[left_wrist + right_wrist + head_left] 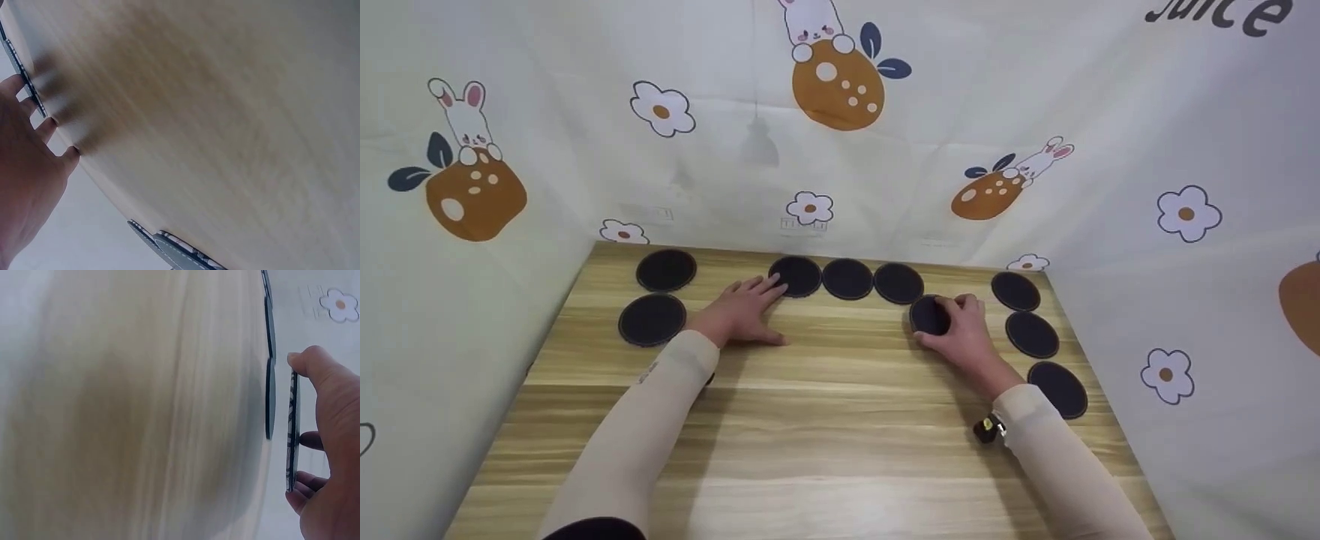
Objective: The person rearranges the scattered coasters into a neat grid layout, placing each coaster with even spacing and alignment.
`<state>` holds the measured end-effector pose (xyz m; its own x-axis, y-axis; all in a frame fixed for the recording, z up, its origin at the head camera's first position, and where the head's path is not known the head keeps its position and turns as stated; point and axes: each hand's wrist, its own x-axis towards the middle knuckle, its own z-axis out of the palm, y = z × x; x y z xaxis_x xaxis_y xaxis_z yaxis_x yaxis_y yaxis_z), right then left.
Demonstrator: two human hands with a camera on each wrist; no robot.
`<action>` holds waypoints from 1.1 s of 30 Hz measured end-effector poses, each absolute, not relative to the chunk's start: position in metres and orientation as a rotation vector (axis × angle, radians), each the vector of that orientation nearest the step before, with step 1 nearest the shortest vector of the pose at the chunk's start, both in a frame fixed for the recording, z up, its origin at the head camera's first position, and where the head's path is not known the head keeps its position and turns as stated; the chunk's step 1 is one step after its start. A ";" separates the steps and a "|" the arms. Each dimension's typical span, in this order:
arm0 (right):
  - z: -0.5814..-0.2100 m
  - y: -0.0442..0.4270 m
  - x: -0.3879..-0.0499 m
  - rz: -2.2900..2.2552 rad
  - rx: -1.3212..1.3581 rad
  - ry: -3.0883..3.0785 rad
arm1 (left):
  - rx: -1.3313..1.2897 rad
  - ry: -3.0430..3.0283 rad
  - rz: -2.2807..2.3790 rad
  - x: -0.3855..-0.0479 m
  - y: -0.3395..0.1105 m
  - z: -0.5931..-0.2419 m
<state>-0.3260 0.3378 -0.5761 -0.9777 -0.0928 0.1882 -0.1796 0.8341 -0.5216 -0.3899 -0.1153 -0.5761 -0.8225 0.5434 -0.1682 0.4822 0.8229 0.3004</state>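
My right hand [969, 339] pinches a round black coaster [928, 315] between thumb and fingers. In the right wrist view that coaster [292, 430] is held by its rim, off the table, and its patterned underside shows. To its left, three black coasters lie side by side in a row near the table's back edge: a right one [898, 283], a middle one [847, 278] and a left one [796, 277]. Fingertips of my left hand [741, 309] rest on the left coaster of this row, fingers spread and fairly straight. The left wrist view shows the same hand [34, 163].
Two black coasters, one behind [666, 270] and one in front [652, 319], lie left of my left hand. Three more [1032, 334] line the table's right side. The wooden table [810, 435] meets printed cloth walls [720, 172] at the back and sides.
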 end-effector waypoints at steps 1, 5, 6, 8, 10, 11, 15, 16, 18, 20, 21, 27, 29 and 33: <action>-0.577 0.336 -0.325 0.834 0.221 -2.856 | 0.790 2.759 0.357 -0.390 -0.115 -0.576; -0.580 0.328 -0.321 0.830 0.248 -2.836 | 0.787 2.756 0.364 -0.389 -0.115 -0.575; -0.580 0.326 -0.320 0.828 0.251 -2.834 | 0.790 2.756 0.368 -0.389 -0.115 -0.575; -0.580 0.321 -0.318 0.826 0.255 -2.840 | 0.804 2.755 0.381 -0.390 -0.116 -0.577; -0.580 0.316 -0.315 0.827 0.263 -2.845 | 0.822 2.753 0.391 -0.389 -0.116 -0.576; -0.580 0.313 -0.314 0.827 0.268 -2.845 | 0.831 2.753 0.397 -0.389 -0.117 -0.576; -0.580 0.305 -0.311 0.831 0.289 -2.835 | 0.848 2.759 0.399 -0.389 -0.117 -0.576; -0.581 0.304 -0.310 0.828 0.291 -2.834 | 0.845 2.759 0.399 -0.389 -0.116 -0.576; -0.582 0.301 -0.310 0.828 0.295 -2.836 | 0.837 2.760 0.394 -0.389 -0.116 -0.576; -0.583 0.298 -0.310 0.827 0.298 -2.843 | 0.833 2.758 0.387 -0.388 -0.116 -0.575; -0.583 0.297 -0.310 0.827 0.298 -2.846 | 0.831 2.756 0.381 -0.389 -0.116 -0.576; -0.582 0.288 -0.312 0.815 0.297 -2.860 | 0.829 2.758 0.369 -0.391 -0.117 -0.579; -0.581 0.286 -0.312 0.803 0.298 -2.871 | 0.828 2.760 0.367 -0.391 -0.117 -0.578; -0.581 0.284 -0.313 0.791 0.287 -2.882 | 0.830 2.763 0.365 -0.390 -0.116 -0.575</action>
<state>-0.3134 0.2840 -0.5808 -0.9720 -0.1461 0.1839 -0.2195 0.8437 -0.4899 -0.3897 -0.1160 -0.5750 -0.8120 0.5642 -0.1496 0.5059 0.8081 0.3016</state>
